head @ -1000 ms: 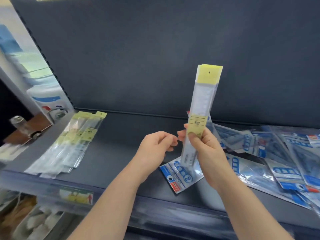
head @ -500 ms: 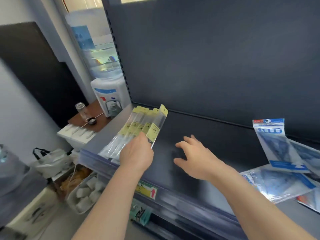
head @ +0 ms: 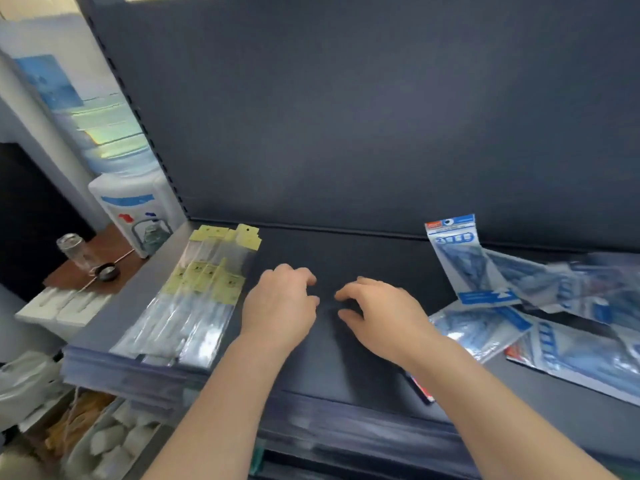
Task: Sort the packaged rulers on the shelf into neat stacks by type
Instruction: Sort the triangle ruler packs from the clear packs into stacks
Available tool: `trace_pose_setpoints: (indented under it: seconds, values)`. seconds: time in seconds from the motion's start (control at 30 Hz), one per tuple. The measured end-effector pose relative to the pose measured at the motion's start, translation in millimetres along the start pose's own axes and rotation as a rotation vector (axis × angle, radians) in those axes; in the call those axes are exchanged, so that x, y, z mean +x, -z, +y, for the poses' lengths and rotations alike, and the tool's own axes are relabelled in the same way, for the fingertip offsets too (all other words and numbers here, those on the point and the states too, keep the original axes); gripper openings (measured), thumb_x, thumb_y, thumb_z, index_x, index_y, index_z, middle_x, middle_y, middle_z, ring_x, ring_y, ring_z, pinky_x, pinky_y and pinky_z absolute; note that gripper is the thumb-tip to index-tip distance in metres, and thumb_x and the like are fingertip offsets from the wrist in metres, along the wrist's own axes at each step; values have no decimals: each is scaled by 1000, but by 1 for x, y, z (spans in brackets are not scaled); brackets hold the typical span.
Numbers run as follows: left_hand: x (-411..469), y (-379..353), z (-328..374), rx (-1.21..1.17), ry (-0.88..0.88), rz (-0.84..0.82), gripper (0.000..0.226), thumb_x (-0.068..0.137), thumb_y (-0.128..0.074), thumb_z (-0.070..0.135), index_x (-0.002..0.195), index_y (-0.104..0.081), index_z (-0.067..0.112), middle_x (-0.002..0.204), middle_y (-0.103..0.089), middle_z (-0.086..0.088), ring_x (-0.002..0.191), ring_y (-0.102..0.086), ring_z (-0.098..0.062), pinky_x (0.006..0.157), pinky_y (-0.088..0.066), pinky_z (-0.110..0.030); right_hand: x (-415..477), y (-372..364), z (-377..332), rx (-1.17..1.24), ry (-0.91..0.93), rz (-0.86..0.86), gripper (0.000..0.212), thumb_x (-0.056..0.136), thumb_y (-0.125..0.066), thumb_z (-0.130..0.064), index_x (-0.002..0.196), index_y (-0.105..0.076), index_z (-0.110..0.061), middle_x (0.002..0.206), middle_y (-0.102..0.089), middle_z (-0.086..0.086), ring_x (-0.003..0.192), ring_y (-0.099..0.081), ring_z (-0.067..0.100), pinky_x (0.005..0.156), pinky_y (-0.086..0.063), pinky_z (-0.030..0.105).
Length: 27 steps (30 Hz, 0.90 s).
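A stack of yellow-headed ruler packs lies fanned at the left end of the dark shelf. My left hand hovers just right of that stack, fingers curled, holding nothing. My right hand is beside it over the bare middle of the shelf, fingers spread and empty. Blue-labelled ruler packs lie scattered at the right end; one blue pack leans up against the back panel.
A water dispenser stands left of the shelf behind a brown board with a small glass jar. Below the shelf's front edge sits a bin of white items. The dark back panel closes the rear.
A second ago my right hand held a yellow ruler pack upright; my left hand then laid it on the left stack. Both hands are now empty over the shelf's middle.
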State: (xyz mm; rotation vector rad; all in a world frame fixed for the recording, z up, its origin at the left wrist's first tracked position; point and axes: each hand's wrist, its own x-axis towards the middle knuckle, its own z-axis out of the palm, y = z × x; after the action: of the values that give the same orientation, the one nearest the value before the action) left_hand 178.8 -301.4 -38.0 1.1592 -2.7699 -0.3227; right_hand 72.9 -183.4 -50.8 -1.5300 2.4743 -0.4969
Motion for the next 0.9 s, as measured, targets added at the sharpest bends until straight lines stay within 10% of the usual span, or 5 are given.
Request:
trace_pose_setpoints:
  seconds: [0.5,0.77,0.9]
  values:
    - [-14,-79,208,-68,-561,-214,44,93,-54,35,136,-50,39,141,-44,9,126,-38,-22,97,-40,-39,-161,55,198,-166,-489,313,16,84,-63,-24,98,-72,-20,110,-68,-5,113,-58,24,82,-50,38]
    - [-21,-88,237,14,-558,-185,39,98,-46,21,131,-55,39,137,-50,14,125,-43,-20,93,-41,-35,-184,66,244,89,-363,207,35,92,-62,-30,126,-60,-28,146,-46,-10,144,-27,11,116,-15,36]
    - [-27,-95,253,13,-541,-67,29,92,-55,20,115,-65,34,121,-59,11,111,-49,-21,83,-46,-35,-201,76,257,282,-347,340,24,88,-68,-21,111,-71,-26,120,-68,-10,120,-57,10,98,-45,28]
